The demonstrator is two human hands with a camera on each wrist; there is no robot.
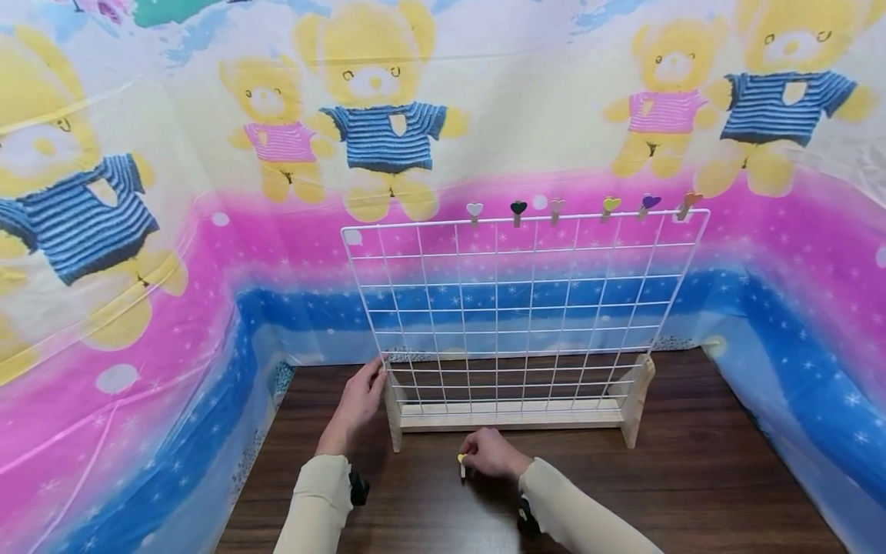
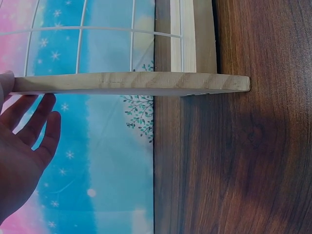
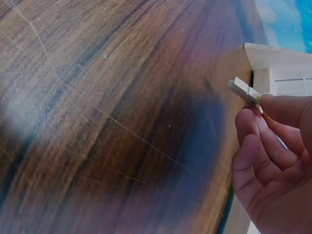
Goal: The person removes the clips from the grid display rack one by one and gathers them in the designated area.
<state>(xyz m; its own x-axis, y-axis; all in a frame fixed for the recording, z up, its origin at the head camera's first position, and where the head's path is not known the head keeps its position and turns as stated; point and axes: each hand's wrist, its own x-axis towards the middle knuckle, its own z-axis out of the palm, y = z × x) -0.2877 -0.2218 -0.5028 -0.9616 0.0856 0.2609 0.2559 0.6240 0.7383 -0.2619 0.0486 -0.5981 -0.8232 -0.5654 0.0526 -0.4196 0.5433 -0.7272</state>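
Observation:
My right hand [image 1: 493, 452] pinches a small wooden clothespin [image 3: 242, 90] between thumb and fingertips, just in front of the stand. A yellow heart [image 1: 461, 458] sits at the pinched end, partly hidden by the thumb in the right wrist view. My left hand [image 1: 361, 396] holds the upper end of the left wooden side piece [image 2: 131, 82] of a grid stand, thumb on one side and fingers on the other. The white wire grid [image 1: 496, 308] stands upright in its wooden base [image 1: 512, 420].
Along the grid's top wire, toward the right, several heart clothespins are clipped, among them a white one [image 1: 474, 209], a dark green one [image 1: 518, 208] and a purple one [image 1: 651, 201]. Behind the dark wooden table [image 1: 706, 462] hangs a bear-print cloth [image 1: 526, 115], also along both sides.

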